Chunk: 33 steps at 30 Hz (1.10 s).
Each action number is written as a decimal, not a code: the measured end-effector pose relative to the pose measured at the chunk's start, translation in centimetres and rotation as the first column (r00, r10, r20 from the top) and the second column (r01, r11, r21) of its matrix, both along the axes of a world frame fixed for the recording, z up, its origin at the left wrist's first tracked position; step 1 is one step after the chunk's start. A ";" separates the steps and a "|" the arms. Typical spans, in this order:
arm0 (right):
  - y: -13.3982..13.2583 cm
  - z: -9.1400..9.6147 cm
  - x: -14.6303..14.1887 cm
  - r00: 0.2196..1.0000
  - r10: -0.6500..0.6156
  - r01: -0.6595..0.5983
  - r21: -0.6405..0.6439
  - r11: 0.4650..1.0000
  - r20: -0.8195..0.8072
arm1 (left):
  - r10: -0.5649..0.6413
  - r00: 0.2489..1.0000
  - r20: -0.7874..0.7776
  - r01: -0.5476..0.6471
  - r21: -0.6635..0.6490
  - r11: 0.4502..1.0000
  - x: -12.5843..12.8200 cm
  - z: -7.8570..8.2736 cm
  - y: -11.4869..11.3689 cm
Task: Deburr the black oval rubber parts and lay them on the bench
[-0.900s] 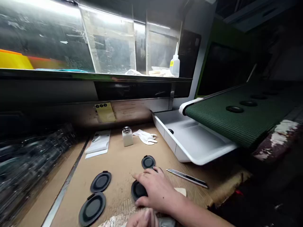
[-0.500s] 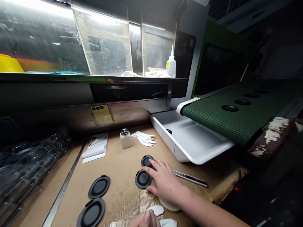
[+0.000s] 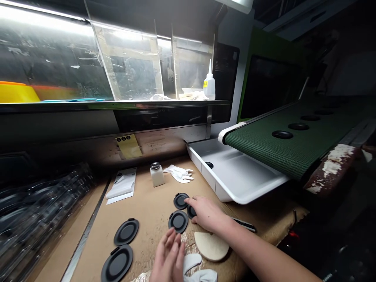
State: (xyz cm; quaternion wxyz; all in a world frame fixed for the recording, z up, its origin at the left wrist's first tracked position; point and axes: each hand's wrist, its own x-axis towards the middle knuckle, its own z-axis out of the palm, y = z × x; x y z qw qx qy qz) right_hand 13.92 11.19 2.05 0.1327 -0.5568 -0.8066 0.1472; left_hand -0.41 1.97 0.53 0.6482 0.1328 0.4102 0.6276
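**Near field.** Well short of the white tray (image 3: 258,190) and to its left, the left hand (image 3: 169,258) is released. Its fingers are straight and close together and hold nothing. A white cloth (image 3: 197,268) lies just beside it on the cardboard bench top (image 3: 147,196). Between this hand and the tray lies a beige round pad (image 3: 212,246).

**Middle field.** Nearer the tray, the right hand (image 3: 207,213) lies palm down with its fingers bent over a small black disc (image 3: 191,212), which is mostly covered. Whether the fingers pinch the disc or only touch it cannot be told. A second small disc (image 3: 178,221) and a third small disc (image 3: 180,200) lie just left of it. Two larger black lids (image 3: 126,232) sit farther from the tray. A slim cutter (image 3: 246,225) shows past the right wrist, just before the tray's near rim.

**Far field.** Left of the tray's side wall stand a capped jar (image 3: 157,175), a white glove (image 3: 179,173) and paper sheets (image 3: 122,187). A green conveyor belt (image 3: 273,150) overhangs the tray, carrying black discs (image 3: 282,134). Beyond the tray, a squeeze bottle (image 3: 209,84) stands on a shelf (image 3: 117,105).
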 end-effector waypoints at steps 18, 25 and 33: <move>-2.4 3.5 2.1 0.996 0.078 -0.065 0.242 0.968 -0.046 | 0.104 0.976 -0.194 -0.112 -0.033 0.993 3.3 3.7 7.1; -5.7 14.1 10.6 0.999 0.033 -0.051 0.553 0.832 0.041 | 0.018 0.991 -0.130 -0.027 -0.070 0.997 3.4 4.4 6.9; 3.3 20.7 27.2 0.835 -0.537 0.398 0.543 0.740 0.120 | -0.066 0.956 -0.286 0.090 0.072 0.993 1.9 4.3 1.3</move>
